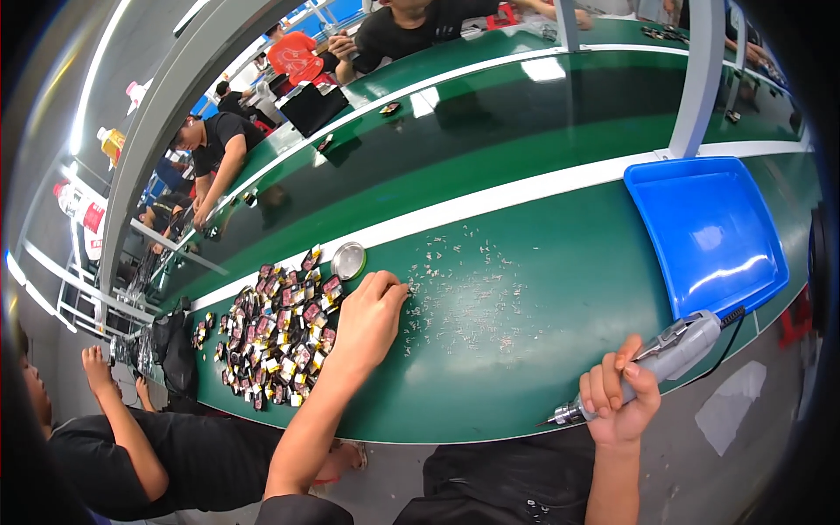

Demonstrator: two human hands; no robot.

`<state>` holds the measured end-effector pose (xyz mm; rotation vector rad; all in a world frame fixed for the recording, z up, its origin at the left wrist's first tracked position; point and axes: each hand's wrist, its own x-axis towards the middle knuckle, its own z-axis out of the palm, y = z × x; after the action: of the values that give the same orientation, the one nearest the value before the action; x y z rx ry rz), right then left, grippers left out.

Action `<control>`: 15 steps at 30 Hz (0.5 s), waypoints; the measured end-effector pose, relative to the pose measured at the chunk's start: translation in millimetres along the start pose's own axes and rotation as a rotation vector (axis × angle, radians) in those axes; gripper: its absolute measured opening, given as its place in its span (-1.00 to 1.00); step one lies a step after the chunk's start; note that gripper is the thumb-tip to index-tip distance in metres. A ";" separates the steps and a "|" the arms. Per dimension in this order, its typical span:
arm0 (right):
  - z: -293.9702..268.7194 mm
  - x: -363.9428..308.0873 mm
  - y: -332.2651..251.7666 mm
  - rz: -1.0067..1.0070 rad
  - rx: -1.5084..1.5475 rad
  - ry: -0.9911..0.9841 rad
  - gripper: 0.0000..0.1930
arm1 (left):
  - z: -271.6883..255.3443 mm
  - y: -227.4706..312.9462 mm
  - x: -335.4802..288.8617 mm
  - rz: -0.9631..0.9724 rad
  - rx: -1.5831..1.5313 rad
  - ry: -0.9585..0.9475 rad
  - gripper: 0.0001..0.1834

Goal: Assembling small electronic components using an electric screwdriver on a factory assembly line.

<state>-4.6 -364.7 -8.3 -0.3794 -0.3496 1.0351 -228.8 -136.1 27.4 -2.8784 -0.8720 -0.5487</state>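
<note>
My right hand (619, 394) is wrapped round a grey electric screwdriver (687, 346). Its metal tip points left, over the front edge of the green table. My left hand (372, 319) is over the table with its fingers pinched together; whatever may be between them is too small or hidden to make out. Just right of those fingertips, many tiny whitish pieces (472, 302) lie scattered. A big pile of small black parts (276, 337) with yellow, white and reddish patches sits left of my left hand. Behind that hand stands a small round metal dish (348, 261).
At the right lies a blue plastic tray (713, 236), with the screwdriver's black cord close below it. A conveyor belt (490, 140) runs behind a white rail, carrying a few small parts. Grey posts (697, 87) rise from the rail. A person in black (166, 455) is close at my left.
</note>
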 end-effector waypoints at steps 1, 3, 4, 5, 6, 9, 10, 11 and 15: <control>1.4 0.2 1.1 -0.004 -0.001 0.003 -0.92 | 0.6 -0.7 -0.5 0.005 -0.003 0.000 -0.88; 3.6 0.3 2.6 -0.011 0.002 0.018 -0.91 | 2.1 -2.1 -2.1 0.046 0.057 -0.018 -0.91; 2.4 0.3 2.4 -0.013 0.001 0.019 -0.91 | 3.4 -3.0 -1.7 0.048 0.056 -0.017 -0.91; 1.0 0.5 2.5 -0.003 0.003 0.005 -0.92 | 4.9 -4.6 -1.1 0.063 0.062 -0.001 -0.93; 0.2 0.7 2.4 0.008 0.006 -0.011 -0.92 | 6.2 -6.0 -1.1 0.077 0.068 0.017 -0.95; -0.2 0.7 0.8 0.012 0.014 -0.009 -0.92 | 13.2 -10.7 0.8 0.052 0.029 0.069 -0.95; -0.9 0.3 -0.4 0.003 0.007 -0.005 -0.92 | 13.3 -8.0 1.8 0.060 0.021 0.073 -0.95; -1.0 0.0 -1.4 0.015 0.017 0.006 -0.92 | 10.6 -2.5 1.4 -0.055 -0.026 0.072 -0.93; -7.0 -1.8 -6.3 0.032 0.065 0.006 -0.91 | -4.1 27.2 -8.8 -0.239 -0.212 0.015 -0.95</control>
<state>2.5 -370.1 -11.7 -0.3302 -0.3049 1.0736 -221.9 -164.1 28.7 -2.9677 -1.2362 -0.7246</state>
